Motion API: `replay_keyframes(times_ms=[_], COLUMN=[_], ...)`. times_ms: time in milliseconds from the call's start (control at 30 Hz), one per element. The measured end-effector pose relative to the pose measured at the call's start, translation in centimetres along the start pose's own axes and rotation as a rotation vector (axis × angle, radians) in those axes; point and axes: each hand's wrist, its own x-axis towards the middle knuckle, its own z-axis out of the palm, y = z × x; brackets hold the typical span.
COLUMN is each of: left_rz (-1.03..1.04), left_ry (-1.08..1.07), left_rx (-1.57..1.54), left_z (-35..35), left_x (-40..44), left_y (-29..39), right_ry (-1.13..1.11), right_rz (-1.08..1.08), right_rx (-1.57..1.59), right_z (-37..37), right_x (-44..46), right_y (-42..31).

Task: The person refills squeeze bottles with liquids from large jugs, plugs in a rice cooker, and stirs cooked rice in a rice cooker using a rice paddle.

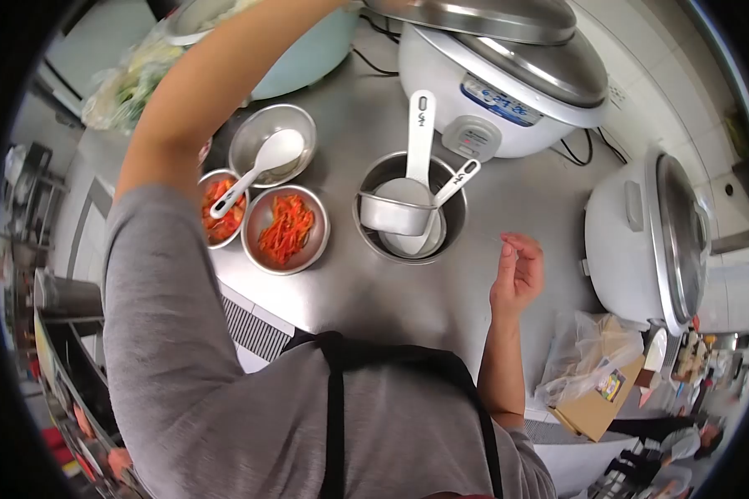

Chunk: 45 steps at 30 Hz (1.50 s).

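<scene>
My left arm reaches up across the left side, and its hand lies beyond the top edge. Near where it leaves the view, a metal lid (499,18) overlaps another lid (549,66) on a white rice cooker (429,71). My right hand (519,270) is raised over the counter, fingers curled in towards the thumb, with no object visible in them. To its left, a metal pot (363,226) holds white-handled ladles (420,137). Further left are a bowl of shredded orange-red food (286,230), a bowl of red chunks (223,218) and a metal bowl (250,137) with a white spoon (280,150) across it.
A second white cooker (620,233) stands at the right. Below it lie a clear plastic bag (587,353) and brown cardboard (595,412). A pale green tub (312,58) and bagged greens (133,91) are at the upper left. Another person (686,441) is at the lower right.
</scene>
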Motion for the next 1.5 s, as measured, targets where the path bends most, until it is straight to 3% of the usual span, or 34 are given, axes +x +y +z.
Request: replay_keyframes(times_ms=[33, 67, 100, 200, 267, 300, 367, 400, 467, 533, 567, 633, 733, 767, 867, 933, 1067, 1167, 1267, 1367, 1500], left_rz=[0.004, 0.013, -0.010, -0.197, -0.328, -0.325, -0.496, -0.475, -0.407, -0.351, -0.314, -0.157, 0.213, 0.265, 0.365, 0.383, 0.378, 0.301, 0.276, 0.346, 0.342], left_ry=[0.042, 0.008, -0.036, -0.550, -0.421, -0.420, -0.213, -0.225, -0.016, 0.134, 0.111, 0.133, 0.184, 0.263, -0.092, -0.088, -0.088, -0.354, -0.481, -0.309, -0.082], left_rx=[-0.231, -0.030, 0.028, -0.017, -0.027, -0.026, -0.035, 0.005, 0.137, 0.166, 0.132, 0.090, 0.051, -0.001, 0.096, 0.069, -0.020, -0.186, -0.161, -0.040, 0.119], left_z=[1.5, 1.4, 5.6, 10.9, 18.4, 19.8, 21.1, 21.2, 19.1, 14.4, 9.4, 2.6, -0.5, 0.4, 0.4, 0.9, 3.2, 3.4, 4.8, 5.8, 8.4], left_x=[-6.4, -11.5, -14.2, -22.1, -24.7, -25.5, -26.2, -26.3, -26.9, -26.9, -27.3, -28.1, -28.0, -27.7, -25.2, -23.2, -18.6, -15.3, -14.4, -15.5, -16.5], left_y=[1.5, 4.6, 3.6, 5.0, 3.9, 3.8, 4.2, 3.6, 3.1, 3.5, 6.0, 10.6, 16.3, 18.0, 22.6, 24.3, 24.6, 22.7, 23.4, 25.9, 27.5], right_ry=[-0.002, -0.007, -0.031, -0.101, -0.139, -0.145, -0.135, -0.134, -0.122, -0.117, -0.110, -0.111, -0.093, -0.088, -0.072, -0.142, -0.154, -0.107, -0.084, -0.085, -0.150], right_rz=[-0.016, -0.018, 0.053, 0.160, 0.194, 0.223, 0.256, 0.255, 0.259, 0.221, 0.227, 0.280, 0.315, 0.316, 0.339, 0.274, 0.258, 0.308, 0.339, 0.331, -0.063], right_rx=[0.010, 0.029, 0.039, 0.044, 0.039, 0.049, 0.044, 0.066, 0.072, 0.085, 0.076, 0.073, 0.146, 0.144, 0.171, 0.116, 0.096, 0.120, 0.129, 0.073, -0.184], right_z=[0.2, 0.3, 0.2, -0.2, -0.3, -0.3, -0.5, -0.5, -1.0, -1.7, -2.2, -3.3, -4.2, -4.2, -4.1, -4.1, -4.4, -4.6, -4.6, -4.0, -0.8], right_x=[-0.2, -0.9, -2.0, -3.9, -4.7, -4.9, -5.0, -4.8, -4.8, -5.3, -5.5, -6.0, -6.3, -6.3, -6.0, -6.1, -7.0, -7.6, -7.8, -6.7, 1.4], right_y=[0.3, 0.8, 1.4, 2.0, 2.2, 2.3, 2.0, 1.5, 1.2, 1.3, 1.5, 1.9, 2.5, 2.5, 1.9, 1.6, 1.6, 1.9, 2.2, 2.9, 0.7])
